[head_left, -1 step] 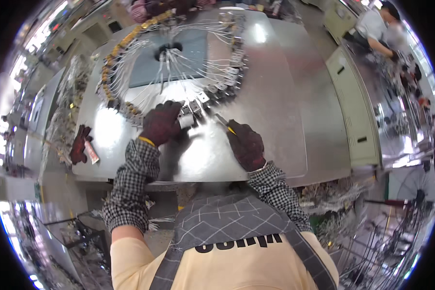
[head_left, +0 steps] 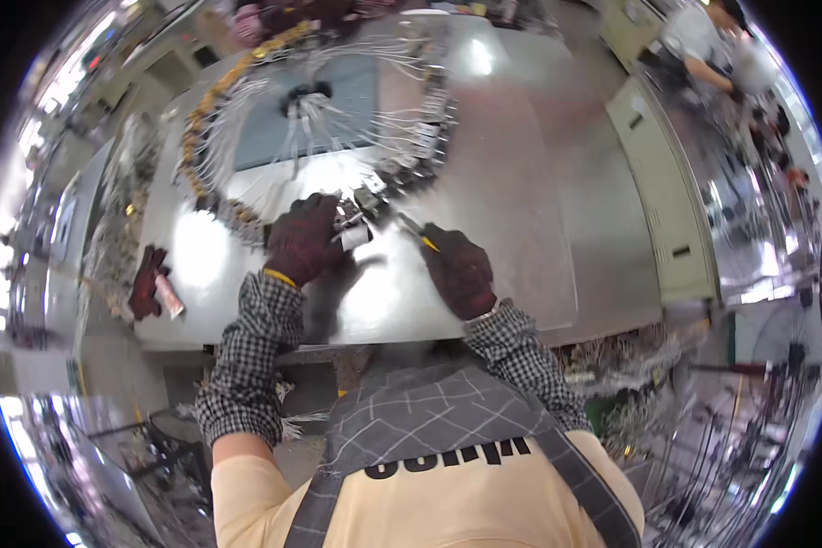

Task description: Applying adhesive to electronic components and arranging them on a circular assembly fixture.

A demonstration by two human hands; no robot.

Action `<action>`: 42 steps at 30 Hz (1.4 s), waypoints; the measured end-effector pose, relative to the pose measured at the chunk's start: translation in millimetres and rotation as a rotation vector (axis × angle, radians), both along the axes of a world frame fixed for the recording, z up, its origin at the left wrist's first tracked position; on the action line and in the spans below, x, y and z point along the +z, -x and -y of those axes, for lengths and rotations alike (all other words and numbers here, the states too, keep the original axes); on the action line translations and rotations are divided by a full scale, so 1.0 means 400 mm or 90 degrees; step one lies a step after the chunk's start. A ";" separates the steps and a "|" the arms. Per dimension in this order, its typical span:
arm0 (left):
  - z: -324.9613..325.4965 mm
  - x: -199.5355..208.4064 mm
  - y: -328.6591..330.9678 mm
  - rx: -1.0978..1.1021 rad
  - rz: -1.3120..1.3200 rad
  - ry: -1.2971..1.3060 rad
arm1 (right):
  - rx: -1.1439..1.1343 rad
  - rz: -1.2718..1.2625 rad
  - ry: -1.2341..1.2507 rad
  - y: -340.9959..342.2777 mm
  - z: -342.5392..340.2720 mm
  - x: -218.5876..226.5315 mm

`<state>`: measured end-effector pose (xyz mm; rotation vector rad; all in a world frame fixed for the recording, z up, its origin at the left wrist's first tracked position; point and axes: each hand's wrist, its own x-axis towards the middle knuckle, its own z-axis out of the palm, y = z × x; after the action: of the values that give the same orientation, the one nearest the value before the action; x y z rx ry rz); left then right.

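Toward nine o'clock in my view, the ring of boxy grey and amber connectors [head_left: 427, 137] shifts slightly on the polished table [head_left: 521, 237]. I judge the slim tool [head_left: 410, 225] could skid and nick thin white wires [head_left: 293, 132]. The right hand [head_left: 460, 272] wraps knit-gloved fingers round it, tip toward ten o'clock; the left hand [head_left: 301, 237] curls beside a white cylinder [head_left: 355, 237] at its three o'clock, grip hidden from me.

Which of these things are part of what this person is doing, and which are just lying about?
Apparently in use:
left hand, gloved, at the small wired parts
right hand, gloved, gripping a slim tool
white wires

Apparently just lying about:
dark red empty glove
pale tube against it
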<state>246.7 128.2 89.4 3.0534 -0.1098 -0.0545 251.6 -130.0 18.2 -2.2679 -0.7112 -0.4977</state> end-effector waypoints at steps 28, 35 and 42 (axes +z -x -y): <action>0.034 -0.125 -0.256 -0.238 0.131 0.207 | -0.089 0.069 0.050 -0.088 0.033 0.068; 0.105 -0.025 -0.223 0.060 -0.048 0.437 | -0.017 0.087 0.039 -0.133 0.051 0.004; 0.091 -0.055 -0.222 0.105 -0.043 0.476 | -0.034 0.059 0.062 -0.061 0.018 0.106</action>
<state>335.5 91.9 67.6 2.3001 0.1056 -0.0832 276.0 -137.4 60.7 -2.3730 -0.7373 -0.6086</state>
